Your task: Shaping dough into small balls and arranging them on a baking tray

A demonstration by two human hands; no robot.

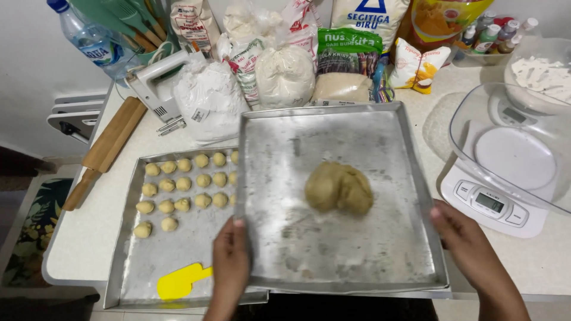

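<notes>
Upper tray held by both side edges, dough lump on it.
Left hand [231, 261] and right hand [467, 241] fingers curl on the upper tray [357, 261] rims; dough lump [339, 188] sits mid-tray; next move calls for keeping it level.

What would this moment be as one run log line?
left hand: holds tray | right hand: holds tray | on tray: dough lump | below: dough balls

Flour bags [285, 71] and scale [496, 202] crowd the tray [386, 261].
</notes>
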